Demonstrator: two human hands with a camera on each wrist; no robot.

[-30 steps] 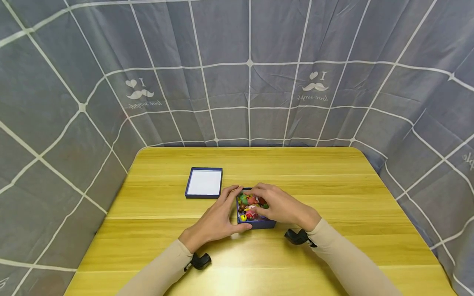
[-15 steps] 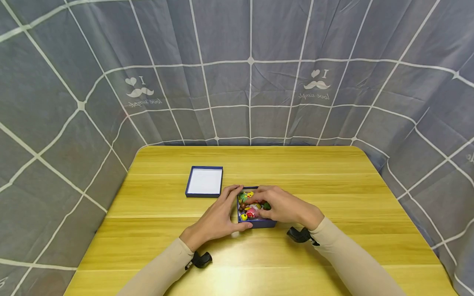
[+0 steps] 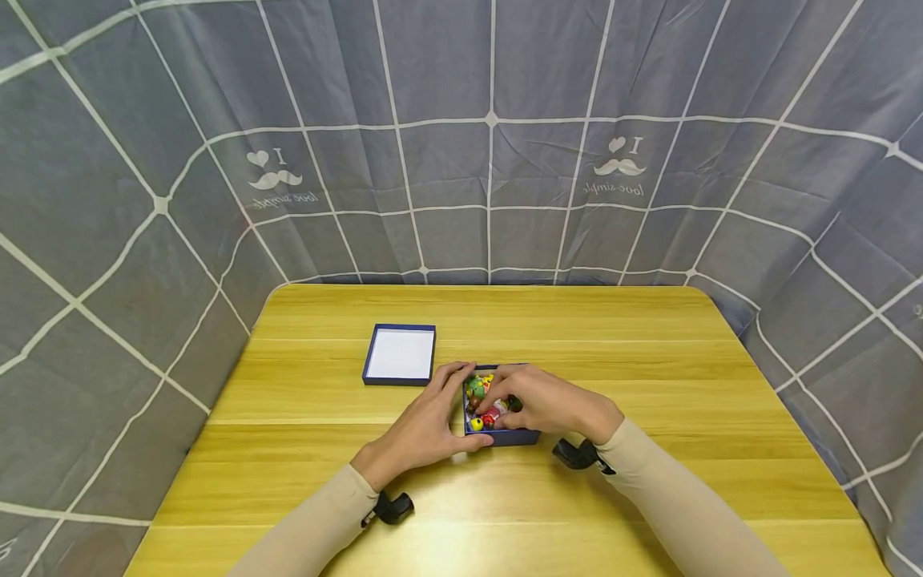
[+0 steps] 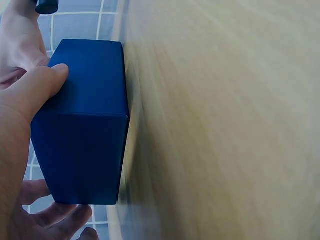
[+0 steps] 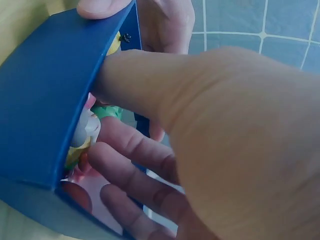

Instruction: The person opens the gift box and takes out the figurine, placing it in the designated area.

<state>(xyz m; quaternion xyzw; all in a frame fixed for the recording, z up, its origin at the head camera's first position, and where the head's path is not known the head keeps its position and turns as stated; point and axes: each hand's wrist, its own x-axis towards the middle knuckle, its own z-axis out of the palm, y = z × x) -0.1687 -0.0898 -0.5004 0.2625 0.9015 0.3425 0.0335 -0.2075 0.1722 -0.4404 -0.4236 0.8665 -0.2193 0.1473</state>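
Note:
A dark blue box (image 3: 515, 438) full of small colourful toy figures stands on the table in the head view. My left hand (image 3: 418, 433) grips its left side, thumb on the front wall and fingers at the back edge. In the left wrist view the box's blue outside (image 4: 82, 155) fills the space between thumb and fingers. From the right, my right hand (image 3: 558, 401) reaches in, thumb and fingertips around a pink toy figure (image 3: 494, 413). A yellow figure (image 3: 477, 424) and a green one (image 3: 476, 388) lie beside it. Part of the contents is hidden under the right hand.
A blue-rimmed lid with a white inside (image 3: 399, 354) lies upturned behind and left of the box. Wooden table top (image 3: 613, 320) spreads around both. A grey curtain with white grid lines (image 3: 447, 176) hangs behind the table and along its sides.
My right hand's fingers have shifted nearer the front of the box, uncovering yellow and green figures at the back. The left hand and lid have stayed put.

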